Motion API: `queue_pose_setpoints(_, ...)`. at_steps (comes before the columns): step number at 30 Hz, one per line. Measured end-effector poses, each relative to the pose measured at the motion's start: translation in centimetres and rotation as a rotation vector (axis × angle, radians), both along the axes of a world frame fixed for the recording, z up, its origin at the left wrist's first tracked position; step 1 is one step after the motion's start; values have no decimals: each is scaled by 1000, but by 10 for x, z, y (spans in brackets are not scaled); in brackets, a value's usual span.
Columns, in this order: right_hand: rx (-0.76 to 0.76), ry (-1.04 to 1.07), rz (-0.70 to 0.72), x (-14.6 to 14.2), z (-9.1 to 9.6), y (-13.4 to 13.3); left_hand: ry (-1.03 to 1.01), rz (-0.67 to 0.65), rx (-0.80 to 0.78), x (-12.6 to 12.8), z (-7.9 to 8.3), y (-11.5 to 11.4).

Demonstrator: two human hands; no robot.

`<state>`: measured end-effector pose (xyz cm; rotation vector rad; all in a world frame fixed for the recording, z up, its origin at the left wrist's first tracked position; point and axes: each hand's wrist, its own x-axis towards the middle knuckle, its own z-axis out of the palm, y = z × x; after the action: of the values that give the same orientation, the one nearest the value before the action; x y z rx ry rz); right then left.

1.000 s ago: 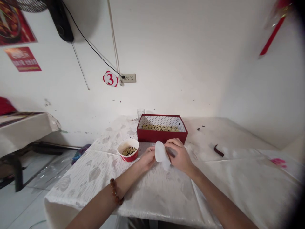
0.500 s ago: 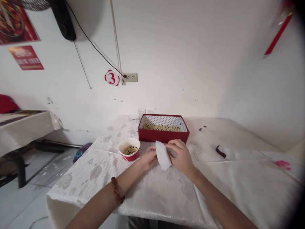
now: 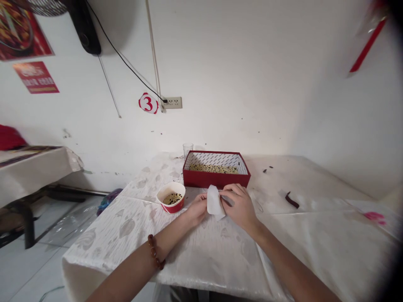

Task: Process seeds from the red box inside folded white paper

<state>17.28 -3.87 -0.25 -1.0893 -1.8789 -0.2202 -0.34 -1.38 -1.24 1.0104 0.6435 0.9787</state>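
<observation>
White sheet [image 3: 214,202], just on the near side of the red box [image 3: 214,179], is finger-pinched along its edges by left hand [image 3: 198,209] and right hand [image 3: 239,206] (looks flimsy!), so uneven tugging could tear it.

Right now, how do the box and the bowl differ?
Shape: the box is long with straight sides; the bowl has a rounded rim.
Size: the box is clearly larger than the bowl.
Colour: the box is dark red outside with a patterned lining; the bowl is red and white outside, plain pale inside.
Shared: both stand open-topped on the table, holding pale and dark bits.
</observation>
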Motion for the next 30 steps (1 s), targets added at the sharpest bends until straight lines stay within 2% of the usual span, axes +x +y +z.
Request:
queue_pose_setpoints(7,-43,8,17,3,-4,5,-115,33,-131,0,-8,4)
queue_pose_setpoints(12,-93,93,103,2,-1,6,-116,58,-191,-2,-6,2)
queue_pose_setpoints(15,-102,138,135,1,1,6,-119,21,-171,-2,0,-2)
queue_pose_setpoints(20,-140,200,160,-1,1,4,-108,50,-132,-1,6,-8)
queue_pose_setpoints(30,-130,230,180,-5,5,-1,-83,-4,-95,-1,-2,0)
